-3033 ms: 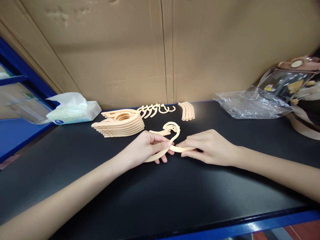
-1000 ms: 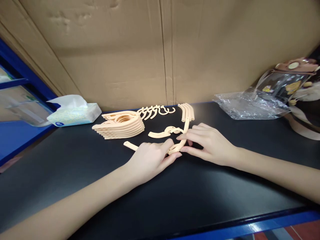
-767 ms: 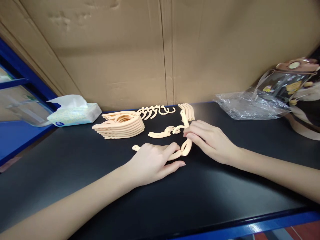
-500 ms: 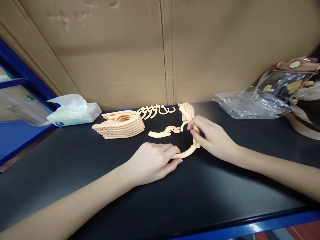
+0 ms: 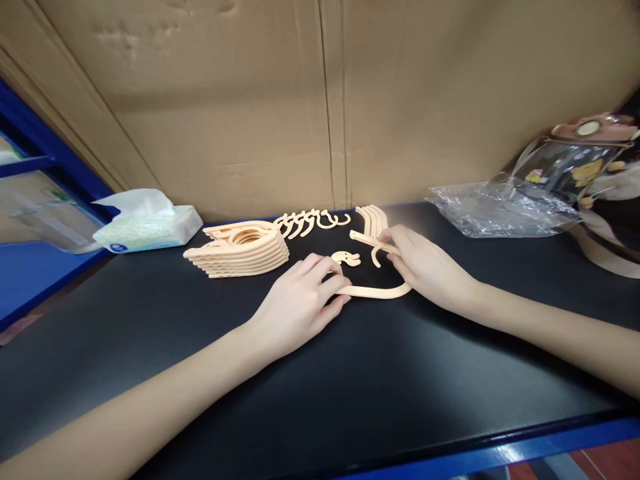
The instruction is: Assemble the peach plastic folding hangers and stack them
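Note:
Between my hands is a cream plastic folding hanger point(image 5: 377, 292). My left hand point(image 5: 303, 293) pinches the free end of its lower arm. Closed around the other side, my right hand point(image 5: 425, 267) has an upper arm sticking out past the fingertips, and a small curved piece shows below it. A loose hanger part point(image 5: 346, 258) lies on the table just beyond my left fingers, partly covered by them. Farther left sits a neat stack of cream hangers point(image 5: 240, 250). Several loose hooks point(image 5: 300, 223) lie in a row behind, and several curved arms point(image 5: 373, 220) lie beyond my right hand.
A tissue pack point(image 5: 150, 227) stands at the back left by a blue shelf frame point(image 5: 50, 160). Crumpled clear plastic point(image 5: 505, 210) and a strapped clear bottle point(image 5: 570, 163) are at the right. Brown cardboard point(image 5: 225, 100) backs the black table point(image 5: 350, 393).
The hanger has turned in my hands: its upper arm now tilts more level and points left. My left hand has moved slightly up and left, covering part of the loose piece.

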The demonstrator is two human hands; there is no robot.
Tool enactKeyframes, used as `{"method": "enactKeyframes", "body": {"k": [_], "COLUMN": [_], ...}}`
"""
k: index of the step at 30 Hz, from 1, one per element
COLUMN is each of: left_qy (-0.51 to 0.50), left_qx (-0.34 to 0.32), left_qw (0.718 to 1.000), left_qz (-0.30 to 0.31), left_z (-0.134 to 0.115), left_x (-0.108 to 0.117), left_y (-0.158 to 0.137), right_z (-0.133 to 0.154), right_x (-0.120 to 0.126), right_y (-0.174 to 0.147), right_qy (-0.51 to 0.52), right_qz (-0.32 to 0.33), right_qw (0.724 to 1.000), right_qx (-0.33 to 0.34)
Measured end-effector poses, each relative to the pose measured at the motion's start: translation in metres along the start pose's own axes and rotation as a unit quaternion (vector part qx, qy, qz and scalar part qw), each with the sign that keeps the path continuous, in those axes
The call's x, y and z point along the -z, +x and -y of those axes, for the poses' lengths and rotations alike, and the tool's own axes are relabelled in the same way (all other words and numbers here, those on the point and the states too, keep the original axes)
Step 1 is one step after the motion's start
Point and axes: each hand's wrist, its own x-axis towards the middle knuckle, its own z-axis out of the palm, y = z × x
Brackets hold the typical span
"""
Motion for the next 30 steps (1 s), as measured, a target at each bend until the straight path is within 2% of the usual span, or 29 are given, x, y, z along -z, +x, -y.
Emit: {"method": "enactKeyframes", "body": {"k": [5, 8, 15, 21, 24, 28, 30], "left_qy": [-0.028, -0.035, -0.069, -0.027, 0.043, 0.129, 0.149], "left_qx": [0.013, 0.029, 0.092, 0.09, 0.085, 0.07, 0.061], "left_qw": [0.999, 0.999, 0.987, 0.991, 0.993, 0.987, 0.984], "left_qz": [0.014, 0.023, 0.113, 0.093, 0.074, 0.072, 0.071], "left_z": [0.001, 0.002, 0.007, 0.003, 0.002, 0.002, 0.003], "left_x": [-0.002, -0.003, -0.003, 0.0, 0.0, 0.002, 0.002], "left_y": [0.0, 0.0, -0.002, -0.001, -0.001, -0.002, -0.003], "right_z": [-0.004, -0.008, -0.016, -0.021, -0.015, 0.002, 0.01], "right_x": [0.001, -0.001, -0.006, -0.008, -0.005, 0.003, 0.005], "right_y": [0.002, 0.003, 0.004, 0.005, 0.004, 0.0, -0.002], "right_qy": [-0.034, -0.003, 0.046, 0.046, 0.042, 0.022, -0.017], "right_qz": [0.02, 0.028, 0.029, 0.024, -0.001, -0.025, -0.017], "right_qw": [0.999, 1.0, 0.998, 0.998, 0.999, 0.994, 0.99], "right_qx": [0.008, 0.004, -0.01, -0.019, 0.011, 0.106, 0.137]}}
